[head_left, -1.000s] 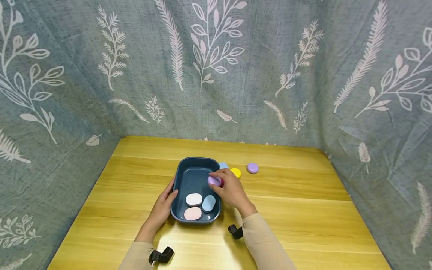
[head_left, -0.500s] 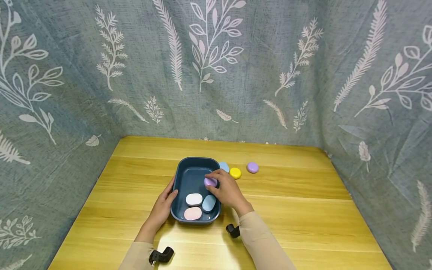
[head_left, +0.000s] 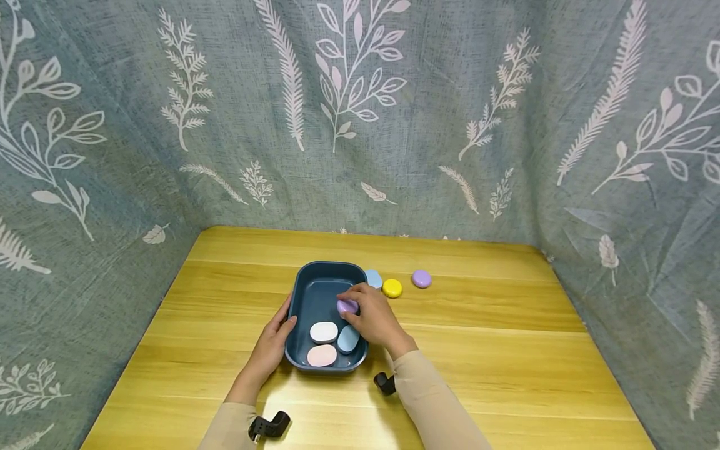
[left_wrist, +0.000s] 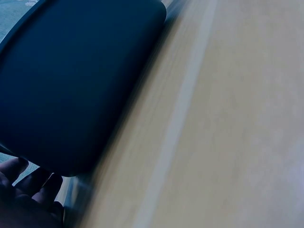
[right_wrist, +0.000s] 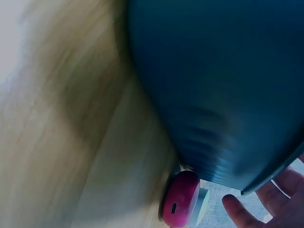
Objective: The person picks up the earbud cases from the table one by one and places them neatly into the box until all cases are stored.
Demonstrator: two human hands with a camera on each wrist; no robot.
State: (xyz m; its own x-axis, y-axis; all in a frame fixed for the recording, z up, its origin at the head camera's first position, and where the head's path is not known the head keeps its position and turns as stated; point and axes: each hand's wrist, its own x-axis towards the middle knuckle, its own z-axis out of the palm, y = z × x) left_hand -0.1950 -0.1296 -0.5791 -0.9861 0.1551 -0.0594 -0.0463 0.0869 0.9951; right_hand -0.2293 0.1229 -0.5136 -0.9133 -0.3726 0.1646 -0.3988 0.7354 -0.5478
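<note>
In the head view no writing or brand could be read on anything. The right hand [head_left: 374, 322] pinched a purple case [head_left: 347, 306] over the blue tray [head_left: 315, 281], lower and further inside than a second before. The left hand [head_left: 274, 344] rested with relaxed fingers against the tray's left wall, unmoved. White [head_left: 323, 332], pink [head_left: 321, 355] and blue [head_left: 348, 338] cases lay inside; three more sat on the table [head_left: 506, 350].

The left wrist view showed fingertips [left_wrist: 21, 180] under the tray's dark wall [left_wrist: 76, 85].

The right wrist view showed a magenta case [right_wrist: 180, 199] beside the tray [right_wrist: 223, 85]; its port bore no label.
</note>
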